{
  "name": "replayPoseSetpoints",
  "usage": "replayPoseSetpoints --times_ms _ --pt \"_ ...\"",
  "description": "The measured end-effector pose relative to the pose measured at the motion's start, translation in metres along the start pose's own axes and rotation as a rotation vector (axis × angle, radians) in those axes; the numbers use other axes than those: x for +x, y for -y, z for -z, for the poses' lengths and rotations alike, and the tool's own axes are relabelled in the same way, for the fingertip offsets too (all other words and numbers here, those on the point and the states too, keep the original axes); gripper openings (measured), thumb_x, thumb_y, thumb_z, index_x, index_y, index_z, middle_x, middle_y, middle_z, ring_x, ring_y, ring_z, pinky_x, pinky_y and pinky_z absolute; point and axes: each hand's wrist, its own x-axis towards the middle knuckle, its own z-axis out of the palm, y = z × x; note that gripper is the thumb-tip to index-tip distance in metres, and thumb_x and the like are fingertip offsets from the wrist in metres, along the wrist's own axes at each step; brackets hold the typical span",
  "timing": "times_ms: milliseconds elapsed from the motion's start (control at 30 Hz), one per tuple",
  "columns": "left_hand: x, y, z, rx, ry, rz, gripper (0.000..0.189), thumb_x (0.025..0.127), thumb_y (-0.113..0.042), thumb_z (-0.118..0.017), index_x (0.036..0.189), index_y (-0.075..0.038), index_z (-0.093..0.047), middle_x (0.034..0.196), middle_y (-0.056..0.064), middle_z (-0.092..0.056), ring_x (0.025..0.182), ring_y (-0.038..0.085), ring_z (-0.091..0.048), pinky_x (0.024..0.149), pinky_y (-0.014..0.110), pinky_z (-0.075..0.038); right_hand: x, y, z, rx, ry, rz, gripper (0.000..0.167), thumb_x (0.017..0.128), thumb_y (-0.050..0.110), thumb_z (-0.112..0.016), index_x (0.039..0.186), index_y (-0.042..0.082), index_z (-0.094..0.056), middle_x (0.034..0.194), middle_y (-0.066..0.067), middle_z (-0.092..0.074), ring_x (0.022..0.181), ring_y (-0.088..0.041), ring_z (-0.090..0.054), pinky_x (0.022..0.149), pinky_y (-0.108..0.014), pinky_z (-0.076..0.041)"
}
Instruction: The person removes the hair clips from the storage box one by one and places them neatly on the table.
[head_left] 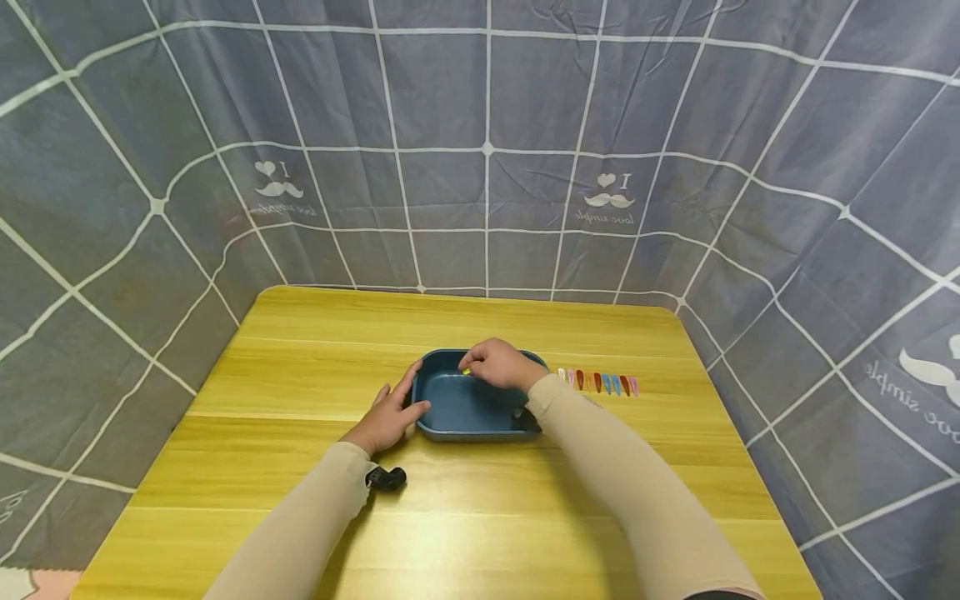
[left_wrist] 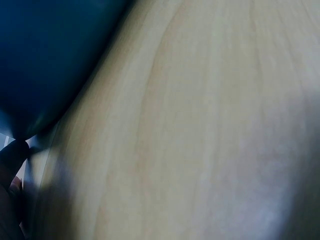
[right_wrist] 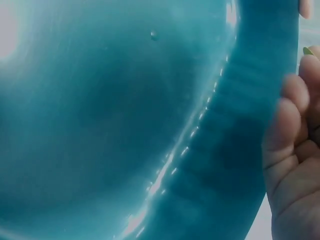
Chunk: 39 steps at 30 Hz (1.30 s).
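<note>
A dark blue rectangular basin [head_left: 457, 417] stands on the table. My right hand [head_left: 498, 364] is over its far side and pinches a small yellow-green hair clip [head_left: 466, 372], mostly covered by the fingers. In the right wrist view, a green tip of the clip [right_wrist: 308, 51] shows between curled fingers beside the basin wall [right_wrist: 240, 135]. My left hand [head_left: 384, 423] rests against the basin's left rim with fingers extended. The left wrist view shows a thumb [left_wrist: 12, 160] touching the basin's side [left_wrist: 55, 55]. To the basin's right lies a row of several coloured hair clips [head_left: 597, 382].
The wooden table [head_left: 465, 533] has a grey curtain with white grid lines [head_left: 450, 192] behind it and along both sides. A black camera [head_left: 386, 478] sits at the left wrist, and a dark wrist camera [head_left: 519, 413] shows beneath the right forearm.
</note>
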Motion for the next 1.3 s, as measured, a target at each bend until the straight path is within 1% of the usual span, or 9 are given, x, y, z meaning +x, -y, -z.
replayPoseSetpoints --times_ms 133,333,533,667,767,900,967,1067,1300 --pt "0.0 0.0 0.0 0.004 0.006 -0.017 0.079 0.105 -0.053 -0.052 0.166 -0.052 -0.002 0.176 0.008 -0.021 0.161 0.051 0.011 0.124 0.077 -0.002 -0.003 0.0 0.005 0.014 -0.008 -0.001 0.032 0.102 0.011 -0.056 0.125 0.011 -0.079 0.127 -0.007 -0.075 0.081 -0.016 -0.061 0.071 -0.027 -0.049" --pt "0.0 0.0 0.0 -0.002 0.004 -0.028 0.08 0.104 -0.057 -0.052 0.167 -0.052 -0.002 0.175 0.012 -0.023 0.161 0.051 0.01 0.125 0.076 -0.001 -0.008 0.0 0.012 0.049 -0.033 0.014 0.03 0.102 0.012 -0.063 0.127 0.014 -0.078 0.13 -0.005 -0.076 0.107 -0.015 -0.07 0.088 -0.029 -0.058" --pt "0.0 0.001 -0.001 -0.012 -0.002 -0.017 0.079 0.105 -0.056 -0.053 0.165 -0.054 -0.002 0.175 0.011 -0.023 0.161 0.052 0.012 0.123 0.079 -0.004 -0.015 -0.004 0.021 0.088 -0.09 -0.018 0.031 0.102 0.015 -0.068 0.131 0.013 -0.076 0.127 -0.005 -0.077 0.104 -0.021 -0.072 0.089 -0.036 -0.061" --pt "0.0 0.001 -0.001 -0.017 0.0 -0.02 0.078 0.106 -0.051 -0.053 0.165 -0.054 -0.001 0.176 0.009 -0.02 0.161 0.052 0.012 0.122 0.081 -0.004 -0.022 -0.01 0.032 0.081 -0.148 -0.032 0.033 0.103 0.017 -0.067 0.134 0.011 -0.074 0.129 -0.008 -0.076 0.118 -0.024 -0.071 0.099 -0.041 -0.059" --pt "0.0 0.0 0.0 -0.016 0.003 -0.019 0.078 0.107 -0.049 -0.053 0.165 -0.055 -0.001 0.176 0.009 -0.019 0.16 0.052 0.012 0.121 0.081 -0.004 -0.029 -0.016 0.042 0.119 -0.165 -0.05 0.035 0.105 0.017 -0.064 0.139 0.01 -0.071 0.136 -0.011 -0.072 0.121 -0.029 -0.071 0.101 -0.044 -0.059" --pt "0.0 -0.001 0.0 -0.011 0.006 -0.01 0.078 0.107 -0.049 -0.052 0.165 -0.056 0.0 0.177 0.008 -0.017 0.16 0.054 0.013 0.119 0.083 -0.005 -0.042 -0.027 0.058 0.167 -0.17 -0.082 0.039 0.107 0.018 -0.06 0.145 0.012 -0.066 0.145 -0.012 -0.066 0.118 -0.032 -0.072 0.097 -0.044 -0.06" --pt "0.0 -0.002 0.0 -0.01 0.01 -0.016 0.077 0.108 -0.05 -0.051 0.165 -0.055 0.001 0.177 0.007 -0.015 0.159 0.055 0.014 0.119 0.084 -0.005 -0.048 -0.034 0.065 0.168 -0.175 -0.097 0.04 0.107 0.019 -0.059 0.147 0.013 -0.064 0.148 -0.012 -0.064 0.115 -0.032 -0.072 0.092 -0.043 -0.06" --pt "0.0 -0.002 0.001 -0.016 0.008 -0.02 0.078 0.107 -0.051 -0.052 0.165 -0.055 0.0 0.178 0.006 -0.016 0.16 0.054 0.013 0.12 0.083 -0.005 -0.057 -0.046 0.075 0.156 -0.191 -0.118 0.042 0.107 0.018 -0.06 0.149 0.013 -0.062 0.15 -0.013 -0.062 0.114 -0.034 -0.072 0.092 -0.047 -0.06" --pt "0.0 0.0 0.001 -0.01 0.009 -0.028 0.079 0.107 -0.05 -0.053 0.166 -0.054 0.0 0.177 0.007 -0.017 0.16 0.053 0.012 0.122 0.08 -0.003 -0.082 -0.073 0.091 0.191 -0.263 -0.154 0.043 0.105 0.014 -0.061 0.148 0.007 -0.062 0.143 -0.021 -0.064 0.11 -0.044 -0.07 0.096 -0.053 -0.059"
